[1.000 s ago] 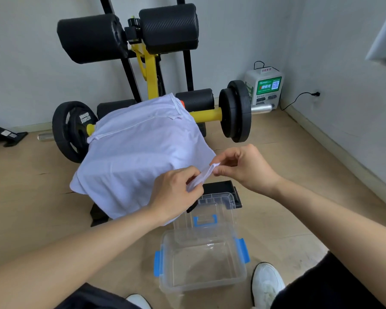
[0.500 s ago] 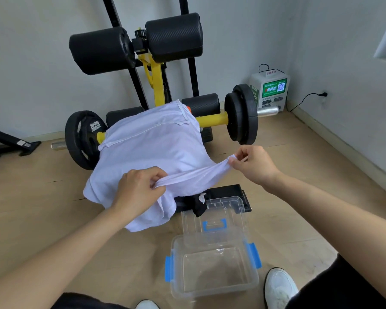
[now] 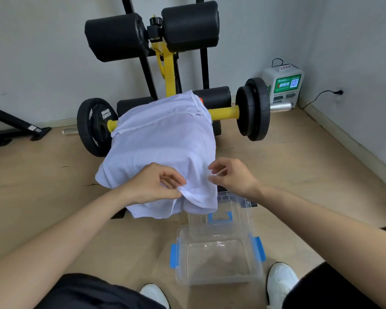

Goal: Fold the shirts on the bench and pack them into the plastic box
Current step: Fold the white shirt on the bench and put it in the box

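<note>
Black weight plates (image 3: 253,109) on a yellow bar (image 3: 224,113), white charging kiosk (image 3: 284,86) in the corner, wooden floor (image 3: 299,166)

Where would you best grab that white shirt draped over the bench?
Probably by the near hem of the white shirt, which hangs free by the plastic box. Come from the front, pinching toward each corner; higher up the cloth lies smooth, offering nothing to pinch.

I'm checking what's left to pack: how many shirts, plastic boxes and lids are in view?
White shirt: 1 showing
Clear plastic box: 1
Box lid: 1
Total: 3
</note>
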`<state>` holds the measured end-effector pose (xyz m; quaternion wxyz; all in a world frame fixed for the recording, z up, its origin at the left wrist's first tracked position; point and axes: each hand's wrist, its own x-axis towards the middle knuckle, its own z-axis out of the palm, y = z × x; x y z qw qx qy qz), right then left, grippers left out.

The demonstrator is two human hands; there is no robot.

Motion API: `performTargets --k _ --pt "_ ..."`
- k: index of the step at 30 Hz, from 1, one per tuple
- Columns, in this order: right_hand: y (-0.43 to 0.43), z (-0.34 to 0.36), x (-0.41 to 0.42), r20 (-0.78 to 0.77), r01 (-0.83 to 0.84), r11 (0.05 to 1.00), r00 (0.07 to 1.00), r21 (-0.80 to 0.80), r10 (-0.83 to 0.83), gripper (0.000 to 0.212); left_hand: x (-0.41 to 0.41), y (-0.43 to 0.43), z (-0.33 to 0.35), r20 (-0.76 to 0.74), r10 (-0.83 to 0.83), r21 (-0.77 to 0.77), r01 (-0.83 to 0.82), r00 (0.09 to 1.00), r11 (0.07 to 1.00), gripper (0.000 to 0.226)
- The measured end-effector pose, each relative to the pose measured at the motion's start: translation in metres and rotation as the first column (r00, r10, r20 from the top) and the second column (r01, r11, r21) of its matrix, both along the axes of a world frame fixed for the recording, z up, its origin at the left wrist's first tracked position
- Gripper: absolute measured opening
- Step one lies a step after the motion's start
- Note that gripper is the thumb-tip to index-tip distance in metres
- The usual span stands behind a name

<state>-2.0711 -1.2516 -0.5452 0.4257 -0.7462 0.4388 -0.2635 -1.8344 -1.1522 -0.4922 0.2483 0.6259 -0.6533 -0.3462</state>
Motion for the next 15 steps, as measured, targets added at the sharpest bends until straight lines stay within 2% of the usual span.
performTargets --k 4,8,10,12,13,15 --pt "-0.01 -0.037 -0.003 0.063 0.109 0.965 0.99 0.24 -0.128 0.038 0.031 0.006 -0.005 0.012 0.094 0.114 -0.095 0.996 0.989 0.02" --pt "-0.005 -0.076 0.003 0.105 0.09 0.887 0.983 0.453 -0.153 0.051 0.077 0.029 -0.021 0.057 0.238 0.31 -0.243 0.97 0.919 0.014" --pt "0.003 -0.093 0.009 0.105 0.118 0.853 0.975 0.508 -0.197 0.061 0.091 0.047 -0.044 0.085 0.308 0.332 -0.318 0.948 0.888 0.012" --pt "0.008 -0.11 0.016 0.109 0.163 0.823 0.959 0.545 -0.262 0.075 0.097 0.058 -0.068 0.061 0.47 0.276 -0.468 0.88 0.84 0.009" --pt "0.011 -0.115 0.02 0.12 0.172 0.807 0.95 0.565 -0.287 0.075 0.098 0.06 -0.078 0.017 0.573 0.236 -0.56 0.82 0.794 0.009" --pt "0.017 -0.127 0.026 0.161 0.188 0.785 0.925 0.59 -0.343 0.058 0.098 0.057 -0.093 -0.097 0.739 0.175 -0.719 0.667 0.672 0.015"
